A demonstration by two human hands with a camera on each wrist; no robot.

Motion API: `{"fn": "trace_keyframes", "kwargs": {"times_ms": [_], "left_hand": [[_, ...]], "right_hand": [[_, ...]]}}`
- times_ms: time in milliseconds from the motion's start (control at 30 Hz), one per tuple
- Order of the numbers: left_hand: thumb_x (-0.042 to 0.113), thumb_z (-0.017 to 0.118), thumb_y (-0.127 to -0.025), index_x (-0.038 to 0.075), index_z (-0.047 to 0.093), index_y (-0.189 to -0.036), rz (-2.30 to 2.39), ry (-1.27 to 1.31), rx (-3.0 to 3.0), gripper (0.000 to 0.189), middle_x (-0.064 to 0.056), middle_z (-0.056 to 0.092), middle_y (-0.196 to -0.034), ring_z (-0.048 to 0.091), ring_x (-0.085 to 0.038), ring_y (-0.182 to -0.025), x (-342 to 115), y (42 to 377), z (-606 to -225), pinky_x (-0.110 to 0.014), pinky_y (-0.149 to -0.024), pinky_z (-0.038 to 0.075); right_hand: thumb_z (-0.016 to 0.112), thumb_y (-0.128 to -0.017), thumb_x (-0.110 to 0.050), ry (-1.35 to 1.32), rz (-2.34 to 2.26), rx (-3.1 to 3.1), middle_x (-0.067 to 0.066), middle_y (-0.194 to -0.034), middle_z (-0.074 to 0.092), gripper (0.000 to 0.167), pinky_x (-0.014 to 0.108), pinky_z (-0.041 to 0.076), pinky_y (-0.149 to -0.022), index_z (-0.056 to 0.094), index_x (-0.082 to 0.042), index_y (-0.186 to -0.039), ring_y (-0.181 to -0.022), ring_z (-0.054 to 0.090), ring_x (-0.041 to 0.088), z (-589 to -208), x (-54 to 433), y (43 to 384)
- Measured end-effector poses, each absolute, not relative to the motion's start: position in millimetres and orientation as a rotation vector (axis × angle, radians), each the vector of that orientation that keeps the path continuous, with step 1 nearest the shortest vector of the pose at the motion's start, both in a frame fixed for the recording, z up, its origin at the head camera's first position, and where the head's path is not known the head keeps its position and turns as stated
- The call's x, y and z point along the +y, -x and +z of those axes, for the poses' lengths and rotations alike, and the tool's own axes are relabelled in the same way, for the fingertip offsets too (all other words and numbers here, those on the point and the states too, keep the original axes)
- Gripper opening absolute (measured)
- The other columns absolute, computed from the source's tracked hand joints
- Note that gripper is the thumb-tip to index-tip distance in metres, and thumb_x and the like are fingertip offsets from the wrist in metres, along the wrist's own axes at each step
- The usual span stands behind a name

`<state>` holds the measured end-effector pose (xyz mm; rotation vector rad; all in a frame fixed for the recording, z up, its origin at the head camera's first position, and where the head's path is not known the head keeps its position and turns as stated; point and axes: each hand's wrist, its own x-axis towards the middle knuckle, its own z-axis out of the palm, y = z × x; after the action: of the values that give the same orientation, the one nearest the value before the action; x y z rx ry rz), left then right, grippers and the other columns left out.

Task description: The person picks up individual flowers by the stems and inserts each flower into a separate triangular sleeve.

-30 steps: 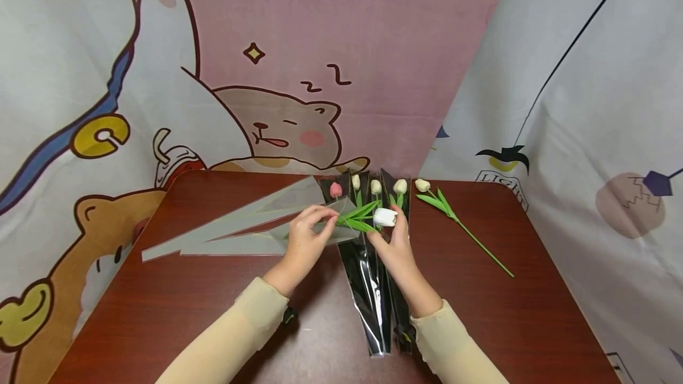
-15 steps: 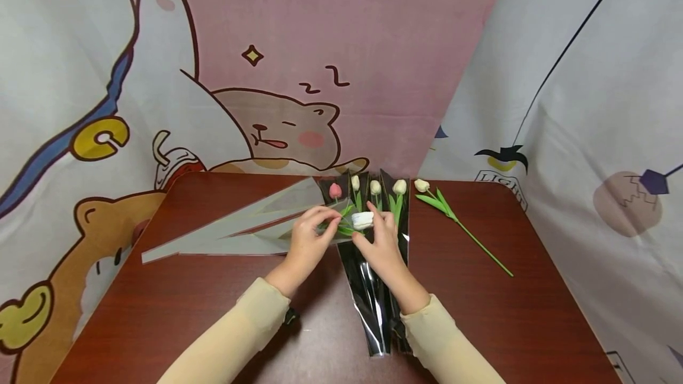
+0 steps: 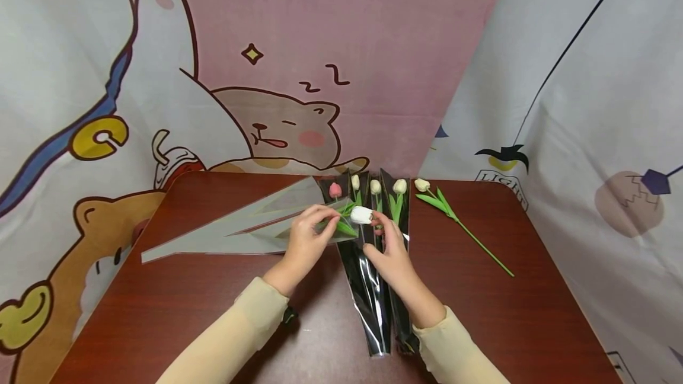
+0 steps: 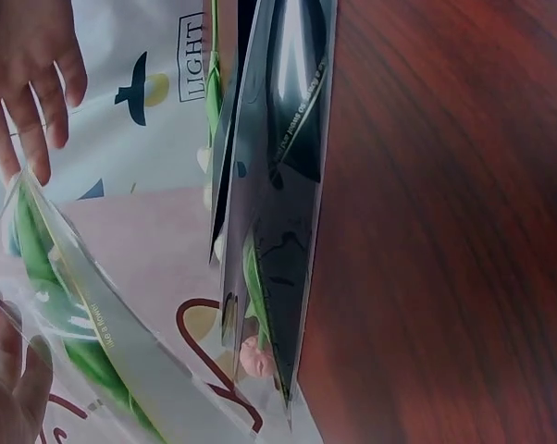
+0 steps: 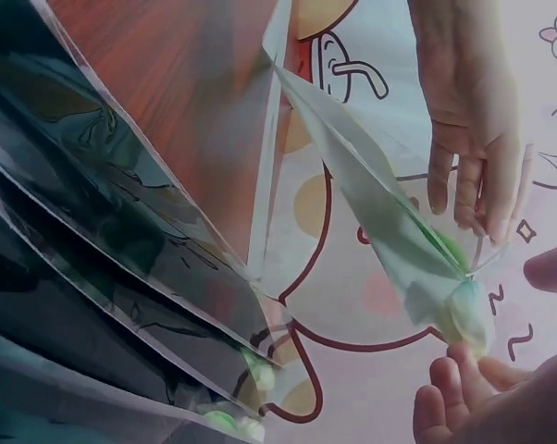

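A white tulip (image 3: 361, 214) pokes its head out of the mouth of a translucent pale flower sleeve (image 5: 362, 185). Its green leaves (image 4: 84, 361) show inside the sleeve in the left wrist view. My left hand (image 3: 308, 231) pinches the sleeve's edge near its mouth between thumb and fingers. From the right, my right hand (image 3: 393, 248) touches the top of the tulip head with its fingertips, the thumb standing apart. Most of the stem is hidden by the sleeve and the left hand.
Black sleeves (image 3: 368, 289) holding white tulips and a pink tulip (image 3: 335, 190) lie side by side just beyond and under the hands. A loose white tulip (image 3: 469, 233) lies at the right. Another pale sleeve (image 3: 213, 230) lies flat on the brown table (image 3: 176, 313).
The white tulip has moved left, deeper into the pale sleeve. My right hand moved left with it, then slightly back right. The left hand has stayed nearly in place.
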<state>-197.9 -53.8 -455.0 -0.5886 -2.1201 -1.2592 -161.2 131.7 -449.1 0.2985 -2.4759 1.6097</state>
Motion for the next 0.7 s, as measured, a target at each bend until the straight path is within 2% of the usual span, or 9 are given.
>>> {"fn": "trace_keyframes", "kwargs": {"times_ms": [267, 533, 700], "left_hand": [[0.012, 0.068, -0.087, 0.010, 0.073, -0.092, -1.224, 0.632, -2.191, 0.007, 0.000, 0.067, -0.091, 0.063, -0.011, -0.084, -51, 198, -453, -0.029, -0.072, 0.054], [0.011, 0.070, -0.086, 0.009, 0.073, -0.091, -1.194, 0.646, -2.198, 0.006, 0.000, 0.068, -0.090, 0.063, -0.011, -0.083, -51, 198, -451, -0.027, -0.072, 0.052], [0.013, 0.069, -0.087, 0.009, 0.073, -0.090, -1.180, 0.705, -2.226, 0.007, 0.001, 0.067, -0.090, 0.061, -0.010, -0.083, -47, 197, -448, -0.025, -0.068, 0.050]], "right_hand": [[0.060, -0.074, -0.005, -0.388, 1.579, -2.562, 0.010, -0.123, 0.050, 0.064, 0.041, 0.039, -0.094, 0.047, -0.010, -0.136, -0.110, 0.047, 0.030, -452, 123, 164], [0.057, -0.074, 0.001, -0.255, 1.686, -2.525, 0.008, -0.117, 0.059, 0.059, 0.029, 0.035, -0.080, 0.054, -0.008, -0.132, -0.105, 0.048, 0.029, -455, 123, 167], [0.058, -0.075, -0.006, -0.284, 1.579, -2.589, 0.008, -0.122, 0.059, 0.056, 0.038, 0.040, -0.087, 0.054, -0.008, -0.132, -0.111, 0.045, 0.027, -456, 118, 167]]}}
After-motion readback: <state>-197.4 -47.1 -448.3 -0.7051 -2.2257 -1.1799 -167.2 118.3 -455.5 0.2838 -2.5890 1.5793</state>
